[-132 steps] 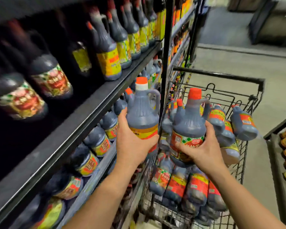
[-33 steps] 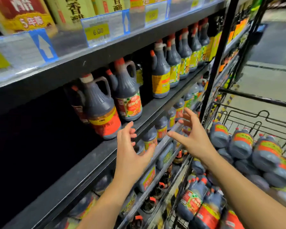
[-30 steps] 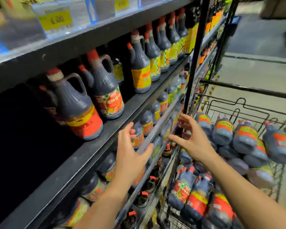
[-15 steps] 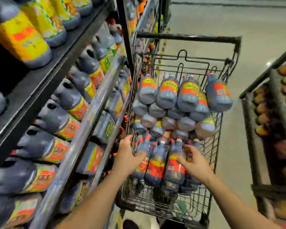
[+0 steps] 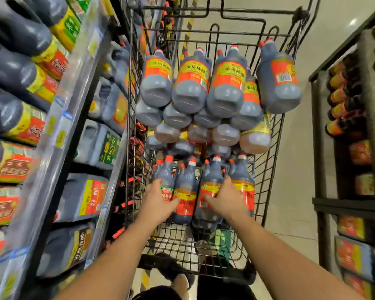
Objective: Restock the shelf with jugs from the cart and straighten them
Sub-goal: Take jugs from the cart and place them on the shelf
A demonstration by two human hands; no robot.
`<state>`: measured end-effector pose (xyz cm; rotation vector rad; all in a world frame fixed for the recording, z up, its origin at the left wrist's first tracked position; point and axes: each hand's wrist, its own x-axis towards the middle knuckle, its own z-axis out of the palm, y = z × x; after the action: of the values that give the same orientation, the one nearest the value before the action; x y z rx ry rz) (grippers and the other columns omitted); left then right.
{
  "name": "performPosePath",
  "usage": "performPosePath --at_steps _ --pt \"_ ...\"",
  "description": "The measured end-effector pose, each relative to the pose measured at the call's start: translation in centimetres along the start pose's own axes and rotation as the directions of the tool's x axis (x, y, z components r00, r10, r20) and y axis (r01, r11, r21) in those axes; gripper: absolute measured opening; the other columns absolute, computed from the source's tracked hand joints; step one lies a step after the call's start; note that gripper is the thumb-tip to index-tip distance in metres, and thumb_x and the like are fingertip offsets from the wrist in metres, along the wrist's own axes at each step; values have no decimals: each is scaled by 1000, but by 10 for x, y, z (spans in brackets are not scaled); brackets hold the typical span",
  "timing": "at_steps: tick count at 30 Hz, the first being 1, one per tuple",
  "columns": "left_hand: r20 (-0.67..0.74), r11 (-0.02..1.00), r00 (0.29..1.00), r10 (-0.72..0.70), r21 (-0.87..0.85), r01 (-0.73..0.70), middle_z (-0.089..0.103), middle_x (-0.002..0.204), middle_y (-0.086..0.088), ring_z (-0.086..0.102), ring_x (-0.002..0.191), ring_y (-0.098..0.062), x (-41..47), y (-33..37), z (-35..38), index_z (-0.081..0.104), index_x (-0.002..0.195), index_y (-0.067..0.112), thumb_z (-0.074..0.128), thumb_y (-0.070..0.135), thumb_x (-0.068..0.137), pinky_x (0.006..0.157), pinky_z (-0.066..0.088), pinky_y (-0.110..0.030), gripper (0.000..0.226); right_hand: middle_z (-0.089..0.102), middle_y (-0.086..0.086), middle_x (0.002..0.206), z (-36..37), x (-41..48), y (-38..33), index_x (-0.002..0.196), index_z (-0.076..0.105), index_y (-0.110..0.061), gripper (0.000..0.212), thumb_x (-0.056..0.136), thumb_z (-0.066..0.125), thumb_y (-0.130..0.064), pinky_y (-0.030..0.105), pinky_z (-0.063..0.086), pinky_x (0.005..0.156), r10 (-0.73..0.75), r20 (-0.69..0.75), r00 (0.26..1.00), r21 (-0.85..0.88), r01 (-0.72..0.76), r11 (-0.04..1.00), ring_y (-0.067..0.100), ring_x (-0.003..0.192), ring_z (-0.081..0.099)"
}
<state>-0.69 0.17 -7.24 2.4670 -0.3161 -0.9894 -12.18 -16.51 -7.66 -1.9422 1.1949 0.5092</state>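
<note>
Jugs (image 5: 185,187) stand in a row at the centre of the frame inside the cart (image 5: 268,161) | left hand (image 5: 158,202) fingers spread on the leftmost jug | right hand (image 5: 226,199) fingers spread across two jugs | shelf (image 5: 59,118) at left edge

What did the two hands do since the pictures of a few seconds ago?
They left two jugs on the shelf and came down into the cart. Now the left hand and right hand each close on an upright jug. The stacked jugs stayed.
</note>
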Motion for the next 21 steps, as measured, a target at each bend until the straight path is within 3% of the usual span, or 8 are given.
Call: performPosePath --at_steps 4,8,10,15,18,21 --pt "22 999 1000 -21 -26 22 44 121 -3 51 116 -24 3 -7 10 39 138 19 80 33 77 102 45 -44 75 39 18 137 17 3 -8 148 15 -1 95 83 67 -48 43 41 98 84 -77 994 -91 -91 992 36 125 42" --pt "60 997 997 -52 -57 56 55 117 -6 58 109 -26 5 -16 14 49 125 17 82 28 74 97 49 -46 62 38 13 130 28 9 -12 130 34 -7 81 77 70 -57 39 46 86 157 -137 978 -181 -181 967 32 121 42" --pt "54 996 996 -70 -46 73 58 115 -7 59 107 -24 5 -25 14 50 123 16 82 28 73 96 49 -43 60 39 13 127 35 11 -16 127 34 -10 83 73 72 -60 40 48 84 171 -159 972 -175 -198 964 32 119 43" --pt "48 994 994 -96 -42 98 56 120 -8 59 108 -22 0 -42 12 48 134 11 80 29 77 98 49 -43 67 47 14 128 53 16 -25 140 21 -4 107 69 73 -64 41 49 86 173 -173 970 -184 -205 961 31 116 53" --pt "25 990 990 -136 -45 137 47 126 -5 50 109 -15 -2 -49 11 43 140 15 79 27 79 102 43 -36 71 39 15 135 53 24 -29 148 7 0 123 67 78 -61 40 48 85 233 -147 961 -117 -251 961 33 116 56" --pt "38 987 989 -146 -67 148 47 127 -8 53 110 -17 -4 -53 13 44 139 15 80 24 79 103 45 -40 71 35 18 139 56 31 -29 150 -1 -1 132 65 81 -59 43 48 86 294 -96 951 -51 -300 953 35 118 54"
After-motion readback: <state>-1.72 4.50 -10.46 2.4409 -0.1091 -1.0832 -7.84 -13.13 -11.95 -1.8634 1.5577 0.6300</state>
